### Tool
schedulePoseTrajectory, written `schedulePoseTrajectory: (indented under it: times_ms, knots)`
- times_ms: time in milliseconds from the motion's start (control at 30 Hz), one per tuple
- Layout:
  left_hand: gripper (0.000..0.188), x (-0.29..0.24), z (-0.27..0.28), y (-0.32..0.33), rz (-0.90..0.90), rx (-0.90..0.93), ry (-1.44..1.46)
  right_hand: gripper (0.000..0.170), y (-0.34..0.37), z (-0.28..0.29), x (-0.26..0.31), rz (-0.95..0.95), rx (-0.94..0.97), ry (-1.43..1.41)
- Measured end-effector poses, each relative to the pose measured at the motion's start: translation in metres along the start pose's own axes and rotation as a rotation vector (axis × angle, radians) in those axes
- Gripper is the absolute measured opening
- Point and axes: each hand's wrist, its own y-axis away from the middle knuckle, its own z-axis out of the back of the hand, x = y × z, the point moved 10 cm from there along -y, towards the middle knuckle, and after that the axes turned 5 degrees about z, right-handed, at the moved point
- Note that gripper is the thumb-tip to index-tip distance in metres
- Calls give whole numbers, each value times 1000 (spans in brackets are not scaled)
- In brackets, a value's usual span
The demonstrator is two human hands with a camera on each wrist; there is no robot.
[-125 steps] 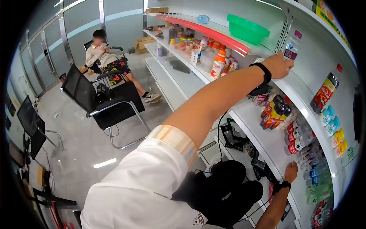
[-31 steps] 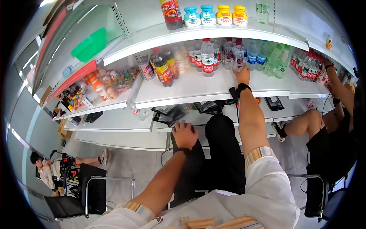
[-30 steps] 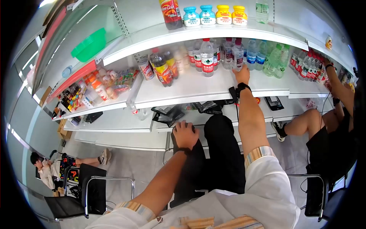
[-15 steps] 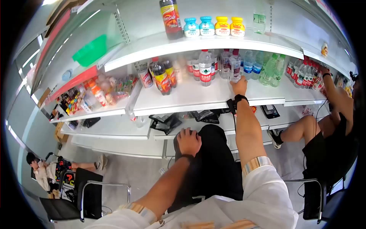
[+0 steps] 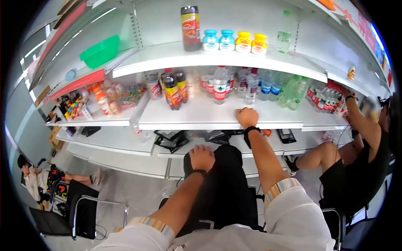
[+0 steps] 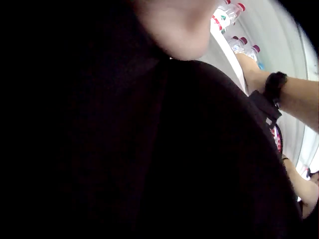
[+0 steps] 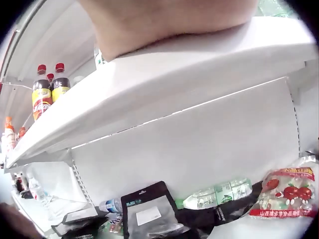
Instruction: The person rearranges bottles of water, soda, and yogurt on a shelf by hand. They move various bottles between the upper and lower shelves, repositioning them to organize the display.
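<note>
My right hand (image 5: 248,117) rests near the front edge of the middle shelf (image 5: 209,119), fingers loosely bent and holding nothing. Just behind it stands a clear bottle with a purple cap (image 5: 251,88), upright and apart from the hand. To its left is a red-labelled water bottle (image 5: 220,87); green bottles (image 5: 293,94) stand to the right. My left hand (image 5: 202,158) lies on the black-clad knee, also without an object. In the right wrist view, the right hand (image 7: 169,25) covers part of the shelf top.
The upper shelf holds a large cola bottle (image 5: 191,31), blue jars (image 5: 210,42) and yellow jars (image 5: 243,42). Cola bottles (image 5: 172,94) stand left on the middle shelf. Black packets (image 5: 171,140) lie below. A seated person (image 5: 364,146) reaches into the shelves at right.
My right hand has let go of the purple-capped bottle and drawn back to the shelf's front edge. The left hand stays on the knee, while the head view has tilted upward.
</note>
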Motion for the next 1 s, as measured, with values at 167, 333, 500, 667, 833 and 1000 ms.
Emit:
schedulePoseTrajectory:
  times_ms: [167, 333, 500, 667, 833, 1000]
  knots:
    - [15, 12, -19, -25, 96, -24, 32, 41, 6, 5, 0, -2, 49, -35]
    - [15, -34, 26, -57, -386, -84, 114, 41, 7, 7, 1, -10, 13, -75]
    - [20, -70, 82, -120, -692, -121, 111, 40, 11, 15, 3, 7, -65, -78]
    - [33, -83, 170, -198, -739, -303, -55, 37, 12, 19, 6, 18, -43, -79]
    - [51, -63, 292, -254, -465, -924, 36, 40, 11, 18, 3, 13, -91, -84]
    - [83, 4, 272, -355, 113, -486, 468, 41, 10, 18, 3, -5, -99, -74]
